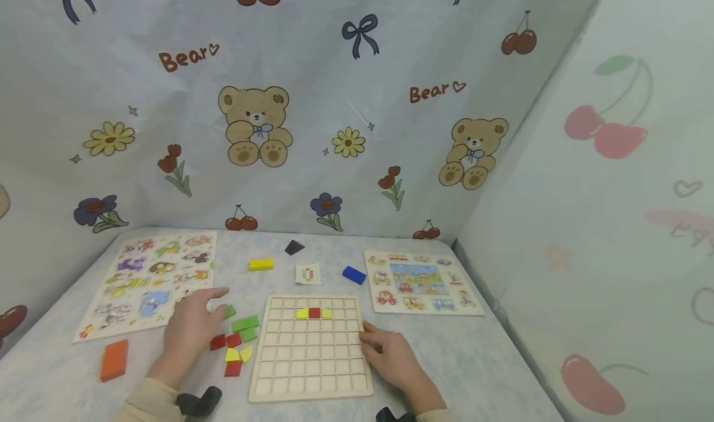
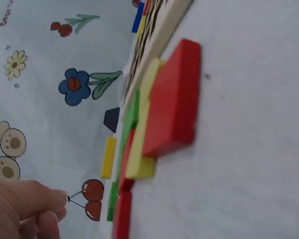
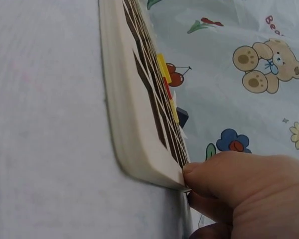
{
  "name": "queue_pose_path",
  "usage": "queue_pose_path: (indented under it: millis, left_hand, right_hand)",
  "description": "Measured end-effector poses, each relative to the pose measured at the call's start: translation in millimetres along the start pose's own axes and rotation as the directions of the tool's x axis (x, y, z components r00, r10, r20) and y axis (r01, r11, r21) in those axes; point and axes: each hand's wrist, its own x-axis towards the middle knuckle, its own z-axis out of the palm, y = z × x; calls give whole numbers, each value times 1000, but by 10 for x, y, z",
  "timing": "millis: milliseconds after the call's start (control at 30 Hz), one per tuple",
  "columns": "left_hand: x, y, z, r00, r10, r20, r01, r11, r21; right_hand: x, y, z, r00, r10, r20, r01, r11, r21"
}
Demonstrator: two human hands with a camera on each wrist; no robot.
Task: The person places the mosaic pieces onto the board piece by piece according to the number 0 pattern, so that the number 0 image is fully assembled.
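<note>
Here, left hand (image 1: 194,318) loosely parted, holding nothing, near green blocks (image 1: 245,324), right hand (image 1: 392,355) gripping grid board (image 1: 313,351)

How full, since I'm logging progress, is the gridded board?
Partly filled: the head view shows the gridded board holding one red piece between two yellow pieces near its far edge, otherwise bare.

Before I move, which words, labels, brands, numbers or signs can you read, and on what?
"Bear" and a heart: back curtain, above left teddy.
"Bear" and a heart: same curtain, above right teddy.
Faint script-like marks, right curtain: too blurred to read.
Small card, picture boards: too small to tell.
Grid board: no text visible.
</note>
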Motion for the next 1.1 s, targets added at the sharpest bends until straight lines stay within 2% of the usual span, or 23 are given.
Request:
queue_pose_path:
  millis: [67, 167, 400, 500, 700, 833, 933, 1033, 1100]
  left_hand:
    - [16, -88, 9, 998, -26, 49, 25, 999, 25]
    - [43, -172, 74, 995, -26, 93, 21, 998, 60]
    - [51, -206, 229, 994, 66, 82, -73, 994, 85]
    - [38, -184, 229, 995, 74, 73, -81, 992, 98]
    - [39, -146, 212, 995, 32, 93, -44, 991, 129]
    - [43, -115, 204, 996, 26, 86, -37, 991, 126]
    - [33, -42, 180, 997, 18, 81, -25, 995, 95]
    - [7, 86, 218, 995, 31, 96, -34, 999, 27]
    - [-18, 198, 281, 990, 76, 118, -75, 997, -14]
  right_hand:
    - [2, 12, -9, 1000, -2, 0, 2, 1000, 0]
    - [3, 24, -14, 1000, 2, 4, -2, 1000, 9]
    - [-9, 11, -25, 1000, 16, 1, -16, 999, 28]
    - [-14, -3, -25, 1000, 16, 0, -16, 999, 27]
    - [-30, -13, -24, 1000, 16, 4, -16, 999, 47]
    - [-24, -4, -24, 1000, 16, 4, -16, 999, 46]
    - [-18, -2, -21, 1000, 14, 5, -14, 999, 48]
    - [-17, -4, -17, 1000, 8, 5, -8, 999, 52]
    - [-19, 2, -15, 1000, 4, 4, -5, 999, 44]
